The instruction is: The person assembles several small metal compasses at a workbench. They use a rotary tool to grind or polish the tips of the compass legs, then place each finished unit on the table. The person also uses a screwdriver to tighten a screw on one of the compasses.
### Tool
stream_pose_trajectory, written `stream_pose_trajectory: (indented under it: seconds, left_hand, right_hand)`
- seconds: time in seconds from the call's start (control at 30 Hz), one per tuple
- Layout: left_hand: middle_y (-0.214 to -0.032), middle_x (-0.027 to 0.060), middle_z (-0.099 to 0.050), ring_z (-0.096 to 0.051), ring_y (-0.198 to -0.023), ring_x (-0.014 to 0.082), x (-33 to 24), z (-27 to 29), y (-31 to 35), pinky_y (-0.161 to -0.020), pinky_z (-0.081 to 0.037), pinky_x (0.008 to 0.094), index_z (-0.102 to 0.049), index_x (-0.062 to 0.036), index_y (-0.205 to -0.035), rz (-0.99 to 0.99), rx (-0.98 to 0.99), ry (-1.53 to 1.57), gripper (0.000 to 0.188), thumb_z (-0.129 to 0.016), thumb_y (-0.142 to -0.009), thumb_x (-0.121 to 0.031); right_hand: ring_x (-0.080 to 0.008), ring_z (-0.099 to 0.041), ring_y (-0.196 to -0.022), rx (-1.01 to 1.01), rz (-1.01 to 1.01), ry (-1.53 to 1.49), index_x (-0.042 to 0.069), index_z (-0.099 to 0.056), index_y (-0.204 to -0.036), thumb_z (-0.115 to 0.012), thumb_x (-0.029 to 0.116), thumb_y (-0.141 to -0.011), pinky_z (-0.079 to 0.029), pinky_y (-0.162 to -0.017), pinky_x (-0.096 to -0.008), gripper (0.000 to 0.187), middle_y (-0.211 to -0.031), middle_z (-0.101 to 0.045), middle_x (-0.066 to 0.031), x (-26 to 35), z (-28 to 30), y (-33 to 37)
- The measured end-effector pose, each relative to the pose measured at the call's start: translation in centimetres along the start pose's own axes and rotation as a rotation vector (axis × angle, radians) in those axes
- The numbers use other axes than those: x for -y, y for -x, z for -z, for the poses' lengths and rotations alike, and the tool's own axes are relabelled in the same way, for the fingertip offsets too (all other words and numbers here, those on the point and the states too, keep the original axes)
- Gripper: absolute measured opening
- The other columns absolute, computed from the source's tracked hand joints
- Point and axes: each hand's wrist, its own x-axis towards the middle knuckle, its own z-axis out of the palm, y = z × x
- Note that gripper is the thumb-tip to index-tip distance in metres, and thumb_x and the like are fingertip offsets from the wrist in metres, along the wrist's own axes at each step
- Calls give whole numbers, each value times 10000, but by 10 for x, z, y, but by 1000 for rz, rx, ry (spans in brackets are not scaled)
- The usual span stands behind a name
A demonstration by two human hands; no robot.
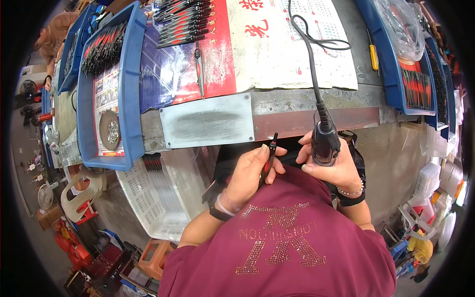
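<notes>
In front of my chest, just off the bench edge, my left hand (247, 173) is closed round a slim black-and-red hand tool (269, 166), its narrow end pointing up. My right hand (344, 171) wraps round a black corded electric screwdriver (325, 141), its cord rising over the bench. The screwdriver and the slim tool are apart. Where the screwdriver's working tip points is hidden. A similar slim tool (199, 72) lies alone on the bench, below a row of several more (182, 22).
A pale metal plate (207, 120) is fixed at the bench edge. At left, a blue bin (133, 94) holds black parts and a round dish (110, 129) of small metal pieces. Another blue bin (393, 64) and a yellow-handled screwdriver (373, 57) are at right. A white crate (163, 198) sits below.
</notes>
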Motion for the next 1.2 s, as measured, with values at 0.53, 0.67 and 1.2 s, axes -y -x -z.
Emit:
stream_pose_trajectory:
  seconds: [0.53, 0.67, 1.2]
  left_hand:
    - [-725, 30, -544, -452, -587, 117, 23, 6, -22, -559, -374, 247, -601, -44, -1035, 134, 97, 603, 361, -473, -1023, -381]
    - [-703, 24, -529, -431, -556, 100, 25, 6, -23, -529, -358, 233, -602, -45, -1041, 108, 88, 616, 370, -462, -1027, -388]
    - [-692, -7, -481, -387, -535, 65, 26, 6, -25, -500, -335, 211, -574, -13, -1117, 70, 96, 520, 418, -428, -1041, -398]
  right_hand:
    - [-111, -596, -979, -61, 25, 144, 5, -579, -1171, -777, 65, -747, -472, -893, -286, 472, -1059, -668, -49, -7, -17, -11]
    - [-118, -607, -962, -28, -10, 161, 1, -575, -1167, -776, 67, -748, -478, -889, -290, 469, -1041, -668, -54, -3, -21, -14]
    - [-132, -652, -930, 90, -101, 264, -15, -558, -1186, -753, 51, -752, -507, -873, -303, 481, -1010, -691, -91, 6, -25, -20]
